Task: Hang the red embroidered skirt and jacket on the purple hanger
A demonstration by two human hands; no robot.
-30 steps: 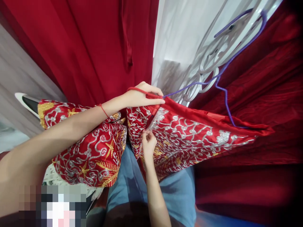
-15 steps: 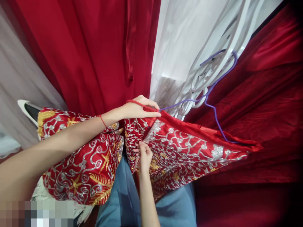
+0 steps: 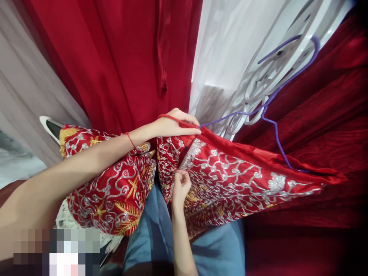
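Observation:
A red skirt-like garment [image 3: 227, 168] with silver and gold embroidery hangs from a purple wire hanger [image 3: 273, 96], its smooth red waistband at the top. My left hand [image 3: 178, 123] pinches the waistband's left corner between thumb and fingers, close to the hanger's end. A red cord [image 3: 169, 117] runs across the back of that hand. Below it, my right hand [image 3: 181, 186] is closed in a pinch at the slit edge of the garment; its fingertips hide what they hold. Beside my left forearm lies another bunched, embroidered red cloth [image 3: 115, 191].
The hanger's hook goes over a white curled metal frame [image 3: 258, 88] at the right. Red curtain [image 3: 129, 57] and white drapes [image 3: 224, 50] stand ahead, with dark red fabric [image 3: 316, 153] on the right. Blue-clad legs [image 3: 212, 249] are below the garment.
The view has shifted, so the garment and hanger sit farther right. My right hand's fingers have drawn together into a tighter pinch at the slit. My left hand keeps its hold on the waistband.

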